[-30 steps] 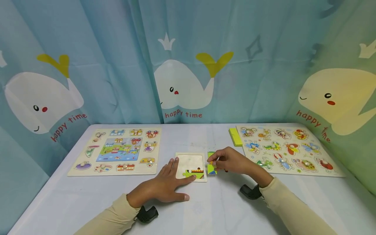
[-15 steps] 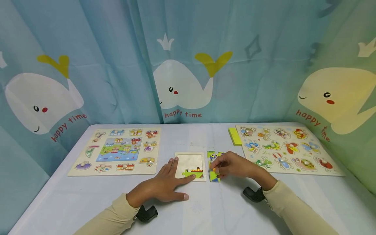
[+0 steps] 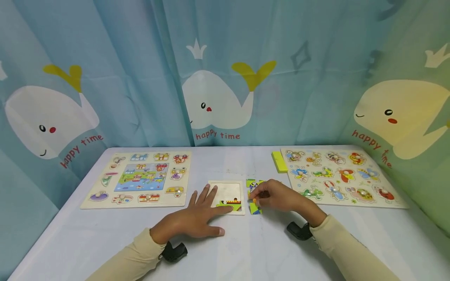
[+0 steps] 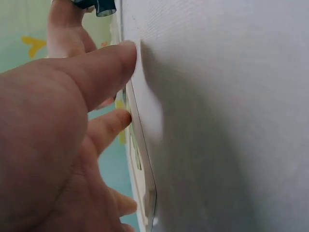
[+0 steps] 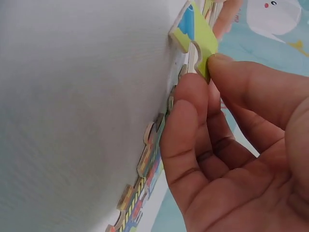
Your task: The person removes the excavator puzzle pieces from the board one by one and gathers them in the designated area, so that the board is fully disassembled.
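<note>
My left hand (image 3: pixel 197 220) lies flat with fingers spread over the left and near side of a small square wooden puzzle tray (image 3: pixel 228 189). Its index finger (image 4: pixel 113 126) touches the tray's near part, beside a green puzzle piece with a red and yellow strip (image 3: pixel 236 204) in the bottom of the tray. Just right of the tray, my right hand (image 3: pixel 279 196) pinches a green puzzle piece with a blue patch (image 5: pixel 205 41) between thumb and fingers. The right wrist view shows that piece tilted. Loose puzzle pieces (image 3: pixel 251 183) lie behind it, partly hidden by the fingers.
A knob puzzle board with vehicles (image 3: pixel 137 199) lies at the left, and an insect knob puzzle board (image 3: pixel 330 187) at the right. Beside the insect board sits a yellow-green block (image 3: pixel 279 162). A blue whale-print curtain (image 3: pixel 218 39) stands behind the table.
My right hand has drawn the pinched puzzle piece slightly right and toward me, revealing more loose pieces behind it. The left hand stays on the tray; the head view shifts a little.
</note>
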A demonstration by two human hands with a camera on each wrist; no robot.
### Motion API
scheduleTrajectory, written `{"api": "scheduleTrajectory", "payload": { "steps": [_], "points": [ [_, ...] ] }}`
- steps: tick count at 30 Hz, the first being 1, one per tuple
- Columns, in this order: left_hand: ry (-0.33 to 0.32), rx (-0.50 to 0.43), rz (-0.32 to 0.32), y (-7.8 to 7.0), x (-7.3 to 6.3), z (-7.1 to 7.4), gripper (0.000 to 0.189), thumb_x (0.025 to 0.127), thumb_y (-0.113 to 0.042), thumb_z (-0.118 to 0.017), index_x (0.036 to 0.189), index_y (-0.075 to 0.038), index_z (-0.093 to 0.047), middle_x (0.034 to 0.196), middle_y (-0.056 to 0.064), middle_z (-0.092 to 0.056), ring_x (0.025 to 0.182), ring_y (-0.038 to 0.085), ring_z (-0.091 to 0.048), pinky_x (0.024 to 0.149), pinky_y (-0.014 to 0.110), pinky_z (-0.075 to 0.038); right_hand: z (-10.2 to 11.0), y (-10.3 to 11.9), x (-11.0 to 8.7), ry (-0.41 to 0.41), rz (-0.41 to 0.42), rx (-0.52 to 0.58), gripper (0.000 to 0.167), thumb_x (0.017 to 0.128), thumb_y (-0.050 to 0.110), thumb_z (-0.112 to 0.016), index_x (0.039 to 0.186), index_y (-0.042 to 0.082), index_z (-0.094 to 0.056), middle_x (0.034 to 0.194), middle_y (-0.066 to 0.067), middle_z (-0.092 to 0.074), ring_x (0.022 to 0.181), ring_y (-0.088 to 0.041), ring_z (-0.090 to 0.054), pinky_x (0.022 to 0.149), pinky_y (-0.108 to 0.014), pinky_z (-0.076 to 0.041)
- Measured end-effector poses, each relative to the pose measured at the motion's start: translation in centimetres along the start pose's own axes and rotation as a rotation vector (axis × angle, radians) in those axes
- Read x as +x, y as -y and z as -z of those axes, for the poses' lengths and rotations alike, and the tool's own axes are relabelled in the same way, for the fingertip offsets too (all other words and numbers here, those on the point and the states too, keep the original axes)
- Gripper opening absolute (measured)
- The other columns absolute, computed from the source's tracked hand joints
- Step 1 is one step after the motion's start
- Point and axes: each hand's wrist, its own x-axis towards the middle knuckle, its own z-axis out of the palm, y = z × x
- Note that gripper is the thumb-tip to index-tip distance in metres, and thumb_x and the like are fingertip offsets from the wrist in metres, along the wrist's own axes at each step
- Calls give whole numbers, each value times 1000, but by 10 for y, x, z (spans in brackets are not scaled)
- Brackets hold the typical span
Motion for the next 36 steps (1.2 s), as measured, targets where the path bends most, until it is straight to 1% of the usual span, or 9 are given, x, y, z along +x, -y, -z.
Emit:
{"api": "scheduleTrajectory", "payload": {
  "steps": [3, 6, 10, 14, 19, 23, 28, 31, 36],
  "points": [
    [-14, -24, -15, -1, 2, 1, 59, 93, -48, -60, 148, -34, -44, 161, 18, 1, 144, 34, 17, 110, 59, 6, 0, 1, 0, 3, 6, -16, 13, 87, -6, -66, 98, -1, -72, 90, 0, -67, 80, -12, -56, 71, -25, -49],
    [-5, -29, -29, -3, 3, -1, 62, 94, -49, -59, 150, -36, -38, 161, 18, 2, 145, 34, 15, 110, 59, 5, 2, 2, 0, -1, 13, -32, 12, 88, -5, -65, 97, 0, -72, 86, 1, -66, 78, -11, -55, 70, -25, -48],
    [26, -1, -33, -5, 5, -1, 65, 94, -49, -58, 152, -37, -32, 161, 18, 2, 145, 35, 12, 111, 60, 1, 3, 2, 3, -10, 15, -30, 10, 90, -3, -65, 97, 0, -71, 89, -3, -68, 78, -12, -55, 70, -24, -48],
    [55, 41, -16, -6, 6, -1, 63, 95, -49, -57, 152, -36, -33, 161, 17, 3, 146, 35, 10, 111, 60, -1, 1, 8, 9, -19, 32, -13, 12, 91, -3, -63, 101, -2, -70, 94, -6, -69, 77, -12, -56, 69, -25, -48],
    [75, 61, -8, -6, 6, -1, 63, 95, -52, -55, 152, -36, -33, 161, 16, 5, 145, 34, 12, 111, 59, 0, -7, 18, 19, -35, 60, -17, 16, 93, 0, -62, 106, -3, -70, 97, -8, -69, 73, -11, -56, 65, -26, -48],
    [85, 57, -15, -5, 6, -2, 63, 96, -53, -53, 153, -35, -32, 161, 15, 6, 145, 34, 14, 111, 60, 1, -16, 26, 28, -17, 53, -7, 16, 94, 2, -61, 107, -1, -70, 97, -5, -70, 76, -10, -57, 66, -26, -48],
    [92, 63, -15, -5, 7, -3, 63, 96, -54, -51, 153, -36, -31, 161, 14, 8, 145, 32, 16, 111, 60, 2, -26, 30, 38, 4, 63, 2, 17, 95, 0, -59, 106, 0, -70, 98, -4, -70, 80, -11, -60, 69, -27, -49],
    [89, 64, -19, -4, 8, -4, 63, 96, -55, -50, 153, -36, -30, 161, 14, 9, 145, 32, 16, 111, 60, 2, -32, 31, 41, 10, 61, 5, 16, 95, 0, -58, 106, 1, -70, 98, -2, -69, 81, -9, -60, 72, -27, -49],
    [85, 75, -25, -2, 9, -5, 63, 97, -55, -49, 153, -35, -30, 161, 14, 10, 145, 32, 16, 111, 59, 3, -38, 31, 44, 23, 59, 11, 16, 96, -1, -57, 106, 0, -69, 94, 0, -68, 81, -10, -61, 73, -26, -49]
  ]
}}
